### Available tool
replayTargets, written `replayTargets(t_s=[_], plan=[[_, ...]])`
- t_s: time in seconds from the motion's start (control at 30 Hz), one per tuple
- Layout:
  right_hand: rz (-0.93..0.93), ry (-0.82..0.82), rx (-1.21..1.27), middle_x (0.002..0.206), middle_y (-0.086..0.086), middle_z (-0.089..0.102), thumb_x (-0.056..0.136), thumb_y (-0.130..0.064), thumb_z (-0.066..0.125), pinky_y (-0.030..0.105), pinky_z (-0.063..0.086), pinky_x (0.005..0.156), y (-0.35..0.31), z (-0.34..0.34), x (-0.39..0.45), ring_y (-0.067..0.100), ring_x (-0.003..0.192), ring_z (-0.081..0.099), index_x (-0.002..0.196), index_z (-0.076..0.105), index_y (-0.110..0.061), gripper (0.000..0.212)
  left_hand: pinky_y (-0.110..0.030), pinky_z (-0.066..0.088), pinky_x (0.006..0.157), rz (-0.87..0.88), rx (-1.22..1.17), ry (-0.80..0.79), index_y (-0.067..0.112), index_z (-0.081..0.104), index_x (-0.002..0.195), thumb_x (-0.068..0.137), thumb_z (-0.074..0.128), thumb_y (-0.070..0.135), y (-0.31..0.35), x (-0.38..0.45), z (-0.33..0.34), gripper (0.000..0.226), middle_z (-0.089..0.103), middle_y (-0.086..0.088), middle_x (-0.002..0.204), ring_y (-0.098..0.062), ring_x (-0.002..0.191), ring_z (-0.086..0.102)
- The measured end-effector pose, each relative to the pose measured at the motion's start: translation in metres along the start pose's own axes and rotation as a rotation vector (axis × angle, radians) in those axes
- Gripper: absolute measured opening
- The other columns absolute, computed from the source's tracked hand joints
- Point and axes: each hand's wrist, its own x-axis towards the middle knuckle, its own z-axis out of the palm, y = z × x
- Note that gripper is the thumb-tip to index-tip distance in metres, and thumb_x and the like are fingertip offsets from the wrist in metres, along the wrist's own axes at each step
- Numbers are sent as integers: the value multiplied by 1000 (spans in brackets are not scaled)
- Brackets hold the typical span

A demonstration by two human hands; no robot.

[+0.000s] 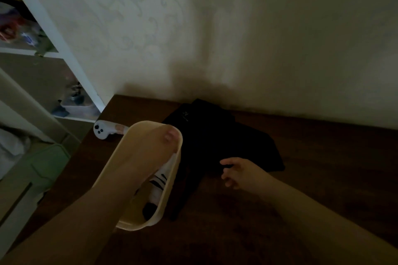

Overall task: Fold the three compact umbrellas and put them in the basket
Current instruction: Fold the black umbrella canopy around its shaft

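Dim light falls on pale wallpaper with a faint scroll pattern, and below it runs my dark brown wooden desk, pushed against the wall beside a white shelving unit. My left hand reaches across the cream oval plastic basket; only a thumb near the far rim is clear, so I cannot tell whether the fingers grip the rim or merely rest on it. Inside the basket I can make out something white with dark stripes and a dark rounded end below it, probably umbrellas already stowed, though the gloom leaves that unsure. Just beside the basket, touching its right wall, lies a limp spread of black fabric, which I take for the black compact umbrella not yet folded. My right hand hovers at its near edge with fingers loosely spread, holding nothing. To do this step well, I judge I should steady the basket with the left, then gather the canopy with the right, smoothing the panels in one direction around the shaft before wrapping them tight, since loose cloth would snag on the rim. A white game controller lies beyond the basket, near the desk's left edge, well clear of the work.
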Motion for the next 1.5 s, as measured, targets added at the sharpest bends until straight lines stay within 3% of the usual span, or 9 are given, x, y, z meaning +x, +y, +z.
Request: replayTargets(t_s=[0.07,0.23,0.43,0.63,0.83,1.07,1.17,1.3,1.5], plan=[[20,20,68,101,-2,60,99,-15,45,15,47,66,0,-6,0,6,77,59,135,44,-18,36,-11,42,65,-6,-177,-107,24,55,91,91,53,18,28,4,12,7,64,-2,91,-7,73,57],[73,148,196,94,0,63,99,-16,47,18,49,62,14,-38,-5,8,70,60,127,49,-17,28,-34,43,92,-181,-150,-431,14,21,144,92,54,30,45,29,75,64,27,-14,145,-34,123,44],[90,247,255,93,0,63,100,-16,45,25,50,73,38,-67,-22,10,75,61,123,48,-21,24,-45,30,107,-475,-64,-392,22,-15,147,89,52,49,30,46,128,92,3,-24,153,-44,136,21],[117,281,284,92,-2,63,100,-17,45,21,49,70,64,-75,-39,8,74,60,127,47,-18,28,-47,42,92,-467,31,-291,15,-3,148,86,60,41,30,46,156,92,17,-31,143,-47,118,41],[143,280,319,92,-2,63,99,-16,46,23,50,73,82,-81,-43,7,75,60,126,50,-16,27,-33,49,68,-347,-170,-268,0,16,142,89,60,31,37,45,163,76,49,-23,123,-30,92,55],[33,505,9,110,-6,53,97,-30,50,18,47,67,60,-101,-49,6,81,56,126,50,-27,29,-24,39,89,-185,-672,-328,11,23,143,89,62,27,113,25,168,68,48,-7,132,-12,106,46],[-86,697,-123,131,-1,45,92,-44,54,29,45,96,44,-125,-55,14,118,50,141,38,-22,57,-25,39,92,-99,-709,-295,13,25,143,88,62,26,144,17,167,67,47,-1,132,-12,114,46],[-6,634,157,152,5,29,84,-54,58,36,39,105,26,-154,-70,26,136,36,152,9,-20,91,-28,40,100,47,-756,-221,22,26,142,89,61,25,175,4,151,64,46,4,133,-9,118,44],[-254,516,373,147,-7,37,61,-70,68,39,41,106,13,-150,-83,16,132,41,148,20,-36,105,-2,44,78,430,-663,-172,57,27,116,87,62,26,228,-17,115,55,45,27,118,14,105,47]])
